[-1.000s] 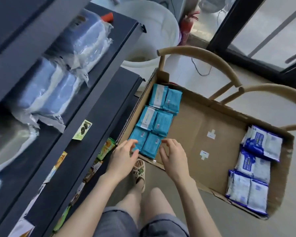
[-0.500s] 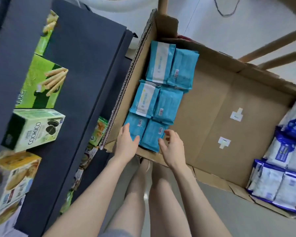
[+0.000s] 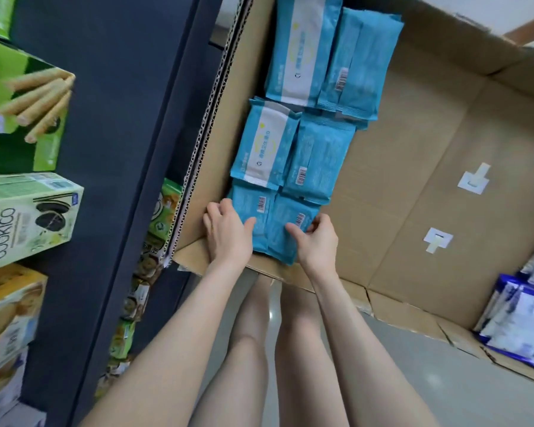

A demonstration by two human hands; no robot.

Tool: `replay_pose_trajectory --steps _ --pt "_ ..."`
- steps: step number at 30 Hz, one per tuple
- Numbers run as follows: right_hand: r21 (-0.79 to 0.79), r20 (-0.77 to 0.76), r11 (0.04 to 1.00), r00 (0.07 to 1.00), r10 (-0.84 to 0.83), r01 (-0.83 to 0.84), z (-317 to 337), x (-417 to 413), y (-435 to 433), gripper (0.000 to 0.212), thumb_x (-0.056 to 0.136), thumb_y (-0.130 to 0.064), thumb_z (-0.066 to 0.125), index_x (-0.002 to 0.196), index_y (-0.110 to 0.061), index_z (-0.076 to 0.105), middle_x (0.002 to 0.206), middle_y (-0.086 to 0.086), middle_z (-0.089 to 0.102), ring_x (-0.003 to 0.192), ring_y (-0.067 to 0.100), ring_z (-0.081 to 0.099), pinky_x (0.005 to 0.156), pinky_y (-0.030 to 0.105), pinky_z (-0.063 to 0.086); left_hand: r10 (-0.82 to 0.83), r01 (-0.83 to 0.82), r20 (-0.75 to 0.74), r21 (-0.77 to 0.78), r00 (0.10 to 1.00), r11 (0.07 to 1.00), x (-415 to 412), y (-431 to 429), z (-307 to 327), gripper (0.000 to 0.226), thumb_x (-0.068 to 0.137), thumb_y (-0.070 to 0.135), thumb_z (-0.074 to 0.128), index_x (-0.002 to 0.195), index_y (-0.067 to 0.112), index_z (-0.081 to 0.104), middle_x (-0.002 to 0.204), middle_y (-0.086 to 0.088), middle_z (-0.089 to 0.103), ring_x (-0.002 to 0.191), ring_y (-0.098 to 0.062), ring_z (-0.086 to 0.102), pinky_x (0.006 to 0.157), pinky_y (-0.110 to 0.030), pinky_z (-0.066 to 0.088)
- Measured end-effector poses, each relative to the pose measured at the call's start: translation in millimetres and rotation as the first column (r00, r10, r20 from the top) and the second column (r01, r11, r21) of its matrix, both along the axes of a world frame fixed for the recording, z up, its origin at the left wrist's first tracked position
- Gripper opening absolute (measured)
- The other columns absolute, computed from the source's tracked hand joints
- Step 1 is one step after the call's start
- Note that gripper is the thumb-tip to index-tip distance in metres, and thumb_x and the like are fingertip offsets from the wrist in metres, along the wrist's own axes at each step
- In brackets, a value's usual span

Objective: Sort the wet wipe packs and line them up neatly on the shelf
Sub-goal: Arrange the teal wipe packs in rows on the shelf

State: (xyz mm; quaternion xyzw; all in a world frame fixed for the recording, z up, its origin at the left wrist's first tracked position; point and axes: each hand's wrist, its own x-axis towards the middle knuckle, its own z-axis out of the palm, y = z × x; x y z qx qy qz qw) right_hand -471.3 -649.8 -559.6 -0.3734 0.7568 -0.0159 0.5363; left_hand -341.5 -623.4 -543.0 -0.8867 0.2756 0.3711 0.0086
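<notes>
A grey floor (image 3: pixel 413 383) is seen below the person's legs. A dark shelf (image 3: pixel 121 118) is stood at the left, with a cardboard box (image 3: pixel 413 143) just beside it. A green box (image 3: pixel 22 103) and a COOKICO box (image 3: pixel 25 217) are kept on the shelf, and snack packets (image 3: pixel 164 217) are seen on a lower level.

In the cardboard box, teal packs (image 3: pixel 309 140) are laid in three rows of two along the wall next to the shelf. Blue-white packs (image 3: pixel 518 318) are kept at the opposite end, well apart.

The near pair (image 3: pixel 272 223) is gripped from both sides, by the left hand (image 3: pixel 228 232) at the shelf-side edge and by the right hand (image 3: pixel 316 241) at the other. Each thumb is laid on top, with fingers curled round the edge.

Since half a second ago, the view has been brought closer and both thumbs have been moved onto the pair. The other rows are unchanged.
</notes>
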Motion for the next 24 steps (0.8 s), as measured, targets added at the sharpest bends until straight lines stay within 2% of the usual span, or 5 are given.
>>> replay_pose_trajectory --steps 4,10,14,19,24 --pt "0.0 0.08 0.998 0.995 -0.056 0.056 8.7 -3.2 -0.1 0.026 0.083 -0.018 0.072 0.098 -0.012 0.052 0.094 -0.004 0.06 0.077 0.006 0.055 0.064 0.015 0.043 0.093 -0.094 -0.051 -0.019 0.994 0.995 3.0 -4.5 6.5 0.04 0.086 0.021 0.068 0.112 0.008 0.041 0.123 -0.013 0.051 0.114 -0.032 0.049 0.088 -0.039 0.038" --pt "-0.057 0.149 0.984 0.976 -0.156 0.166 38.9 -5.7 14.9 0.011 0.082 -0.017 0.072 0.081 -0.019 0.062 0.085 0.001 0.069 0.081 0.022 0.065 0.08 0.042 0.055 0.162 -0.185 -0.209 -0.096 0.964 0.978 11.9 2.4 31.4 0.022 0.085 0.021 0.068 0.103 0.011 0.06 0.108 -0.008 0.066 0.1 -0.026 0.06 0.081 -0.033 0.048" --pt "-0.072 0.33 0.949 0.905 -0.268 0.307 88.7 -12.9 21.8 0.011 0.088 -0.017 0.067 0.09 -0.006 0.069 0.088 0.0 0.072 0.083 0.013 0.066 0.072 0.03 0.055 0.188 -0.293 -0.379 -0.243 0.906 0.925 11.1 21.2 80.3 0.009 0.092 0.019 0.06 0.096 0.013 0.056 0.089 0.001 0.063 0.084 -0.019 0.061 0.071 -0.034 0.051" --pt "-0.094 0.471 0.943 0.849 -0.24 0.319 160.9 -13.3 35.5 0.016 0.094 -0.022 0.059 0.097 -0.007 0.065 0.09 0.001 0.068 0.082 0.01 0.061 0.07 0.024 0.05 0.19 -0.457 -0.593 -0.34 0.783 0.822 -4.1 52.3 157.2 0.013 0.097 0.017 0.05 0.107 0.008 0.047 0.102 -0.002 0.063 0.086 -0.01 0.063 0.07 -0.026 0.053" --pt "-0.111 0.586 0.973 0.804 -0.099 0.201 228.1 -16.6 53.9 0.024 0.099 -0.023 0.047 0.105 -0.004 0.062 0.09 -0.005 0.068 0.079 0.002 0.063 0.067 0.019 0.051 0.174 -0.6 -0.728 -0.378 0.663 0.705 -24.5 85.0 218.6 0.03 0.102 0.022 0.038 0.128 0.013 0.047 0.118 -0.004 0.063 0.104 -0.014 0.063 0.085 -0.029 0.054"
